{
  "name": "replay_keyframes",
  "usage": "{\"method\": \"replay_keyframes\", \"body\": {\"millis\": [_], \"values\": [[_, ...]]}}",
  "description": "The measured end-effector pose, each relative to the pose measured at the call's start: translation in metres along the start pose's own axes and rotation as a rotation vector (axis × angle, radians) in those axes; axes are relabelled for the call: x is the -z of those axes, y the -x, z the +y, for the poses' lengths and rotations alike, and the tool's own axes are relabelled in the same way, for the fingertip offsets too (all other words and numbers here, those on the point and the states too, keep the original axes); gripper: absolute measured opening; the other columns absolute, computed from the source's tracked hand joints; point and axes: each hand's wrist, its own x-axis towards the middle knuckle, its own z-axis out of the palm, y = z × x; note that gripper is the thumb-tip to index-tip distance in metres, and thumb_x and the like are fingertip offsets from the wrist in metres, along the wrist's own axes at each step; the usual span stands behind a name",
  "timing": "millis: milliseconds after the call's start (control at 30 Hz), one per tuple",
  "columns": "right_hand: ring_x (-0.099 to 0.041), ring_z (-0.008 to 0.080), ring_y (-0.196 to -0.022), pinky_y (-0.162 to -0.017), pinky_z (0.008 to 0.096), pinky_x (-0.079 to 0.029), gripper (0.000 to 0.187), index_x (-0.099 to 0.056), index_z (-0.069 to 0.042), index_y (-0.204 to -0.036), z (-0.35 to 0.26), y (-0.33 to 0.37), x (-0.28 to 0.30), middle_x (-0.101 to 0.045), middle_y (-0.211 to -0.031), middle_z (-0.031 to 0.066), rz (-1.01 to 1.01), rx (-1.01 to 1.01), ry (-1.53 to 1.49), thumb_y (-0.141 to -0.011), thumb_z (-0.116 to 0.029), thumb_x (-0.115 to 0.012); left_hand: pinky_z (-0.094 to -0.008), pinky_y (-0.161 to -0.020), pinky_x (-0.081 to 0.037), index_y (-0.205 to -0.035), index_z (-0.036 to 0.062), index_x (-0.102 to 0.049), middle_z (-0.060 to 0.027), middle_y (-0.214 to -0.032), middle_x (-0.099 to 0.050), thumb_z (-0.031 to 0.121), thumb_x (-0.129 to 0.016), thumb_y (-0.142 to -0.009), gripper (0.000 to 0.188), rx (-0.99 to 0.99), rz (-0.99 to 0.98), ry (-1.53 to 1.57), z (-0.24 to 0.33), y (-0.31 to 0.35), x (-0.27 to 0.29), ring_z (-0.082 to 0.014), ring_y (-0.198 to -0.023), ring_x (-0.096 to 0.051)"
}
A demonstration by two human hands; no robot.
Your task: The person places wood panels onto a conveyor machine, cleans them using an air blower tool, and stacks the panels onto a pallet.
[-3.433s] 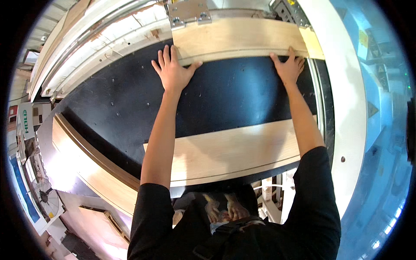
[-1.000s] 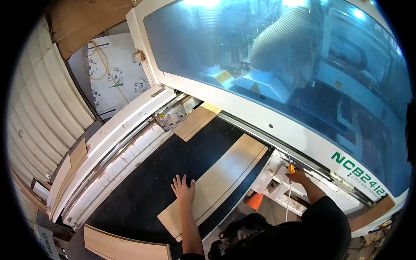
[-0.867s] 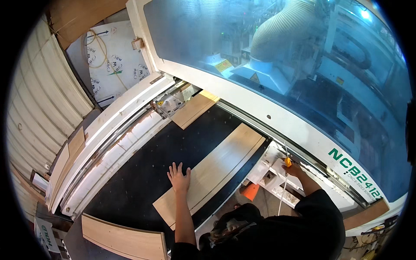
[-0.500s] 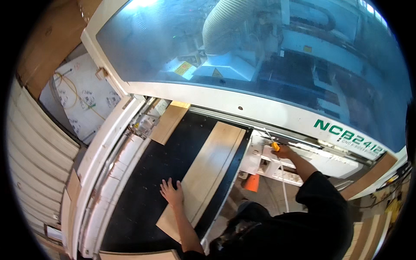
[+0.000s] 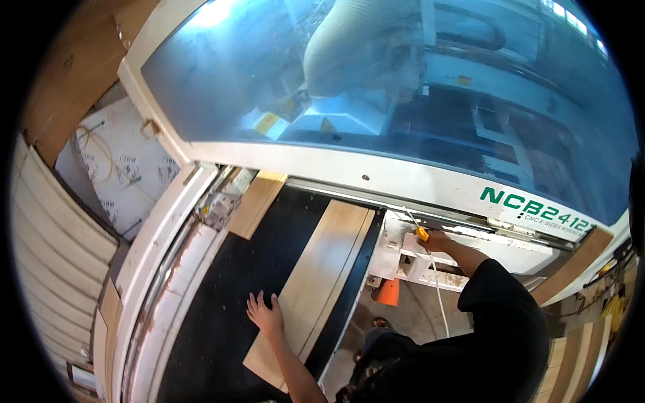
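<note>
My left hand [image 5: 267,314] lies with fingers spread at the left edge of a long pale wooden board [image 5: 326,265], partly over the black table surface [image 5: 225,295]. A groove runs lengthwise near the board's right side. My right hand [image 5: 438,242] is closed round a yellow-handled air blow gun [image 5: 422,234], beyond the far right corner of the board. Its thin nozzle points up and left toward the machine's front edge. A white hose [image 5: 439,299] hangs down from the gun.
A large machine with a blue see-through cover [image 5: 376,87] stands at the far side. A shorter board [image 5: 257,205] lies at the table's far left, beside a white rail [image 5: 164,289]. An orange cone-shaped piece [image 5: 388,293] sits below the right side. Stacked boards [image 5: 571,363] stand lower right.
The whole view has shifted slightly, with the machine's front lower in the picture. My left hand stays by the board, and my right hand still grips the air blow gun.
</note>
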Motion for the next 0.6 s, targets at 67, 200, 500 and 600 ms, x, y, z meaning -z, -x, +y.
{"method": "replay_keyframes", "body": {"millis": [67, 200, 500, 600], "values": [[-0.067, 0.0374, -0.104, -0.091, 0.0475, -0.052, 0.052, -0.062, -0.017, -0.124, 0.008, 0.001, -0.003, -0.072, -0.107, 0.0156, -0.031, -0.051, -0.079, -0.096, -0.059, -0.05, -0.0559, -0.12, -0.023, -0.134, 0.0138, -0.064, -0.017, -0.153, -0.046, 0.043, -0.065, -0.093, 0.05, -0.013, 0.005, 0.026, 0.003, 0.003, -0.006, -0.0385, -0.145, -0.036], [-0.071, 0.0302, -0.093, -0.081, 0.0423, -0.055, 0.046, -0.065, -0.017, -0.117, 0.02, 0.009, -0.003, -0.073, -0.092, 0.0107, 0.117, -0.002, -0.081, -0.095, -0.056, -0.055, -0.0556, -0.12, -0.023, -0.134, 0.0135, -0.063, -0.0169, -0.152, -0.047, 0.043, -0.064, -0.094, 0.05, -0.038, 0.003, 0.02, 0.009, 0.0, -0.01, -0.0382, -0.144, -0.037], [-0.069, 0.0343, -0.095, -0.087, 0.0467, -0.053, 0.043, -0.065, -0.013, -0.114, -0.012, 0.022, 0.011, -0.073, -0.091, 0.0112, 0.105, -0.022, -0.012, -0.097, -0.05, -0.053, -0.0552, -0.119, -0.024, -0.134, 0.0146, -0.063, -0.0166, -0.153, -0.047, 0.044, -0.066, -0.092, 0.051, -0.006, 0.005, 0.003, 0.002, 0.002, -0.009, -0.0382, -0.143, -0.039], [-0.067, 0.0342, -0.101, -0.092, 0.047, -0.051, 0.044, -0.066, -0.012, -0.112, -0.018, 0.024, 0.018, -0.074, -0.094, 0.0118, 0.099, -0.032, -0.13, -0.097, -0.052, -0.051, -0.0544, -0.118, -0.025, -0.135, 0.0163, -0.063, -0.0158, -0.152, -0.048, 0.045, -0.066, -0.093, 0.051, 0.001, 0.002, -0.032, 0.0, 0.001, -0.004, -0.0367, -0.143, -0.039]]}}
